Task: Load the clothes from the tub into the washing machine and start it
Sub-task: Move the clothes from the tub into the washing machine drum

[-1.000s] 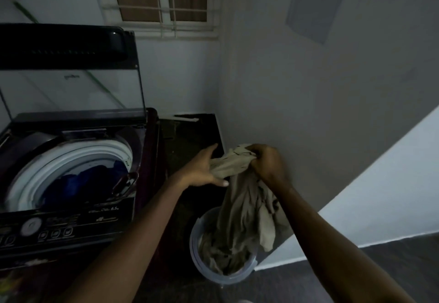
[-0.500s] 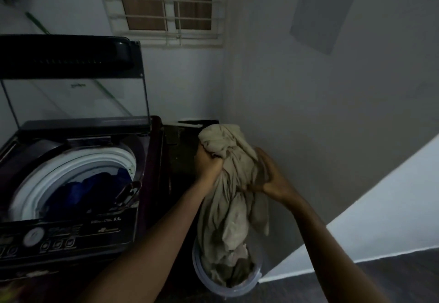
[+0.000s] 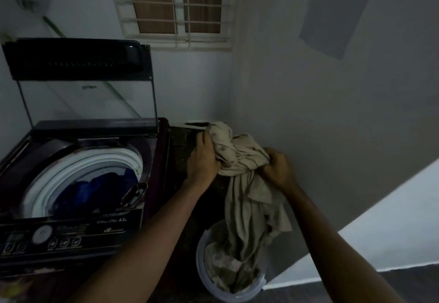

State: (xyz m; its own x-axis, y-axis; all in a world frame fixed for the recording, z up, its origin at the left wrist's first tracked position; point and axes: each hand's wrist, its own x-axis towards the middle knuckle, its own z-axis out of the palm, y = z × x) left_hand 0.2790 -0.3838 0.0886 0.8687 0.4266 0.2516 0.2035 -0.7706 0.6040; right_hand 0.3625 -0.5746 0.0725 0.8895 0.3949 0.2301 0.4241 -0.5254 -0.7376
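Note:
A beige garment (image 3: pixel 247 198) hangs bunched between both hands above the round translucent tub (image 3: pixel 202 271) on the floor, its lower end still trailing into the tub. My left hand (image 3: pixel 204 157) grips the top of the bundle. My right hand (image 3: pixel 276 168) grips it lower on the right. More pale cloth (image 3: pixel 221 264) lies inside the tub. To the left stands the top-loading washing machine (image 3: pixel 152 184) with its glass lid (image 3: pixel 88 98) raised. Blue clothes (image 3: pixel 99 188) lie in its white-rimmed drum.
The machine's control panel (image 3: pixel 59 238) with a dial and buttons faces me at the lower left. A dark ledge (image 3: pixel 183 146) fills the corner between machine and wall. A grey wall (image 3: pixel 332 124) rises close on the right, a barred window (image 3: pixel 175 5) behind.
Both hands have gathered the beige garment higher out of the tub. My right hand has moved from pressing the side of the cloth to gripping it.

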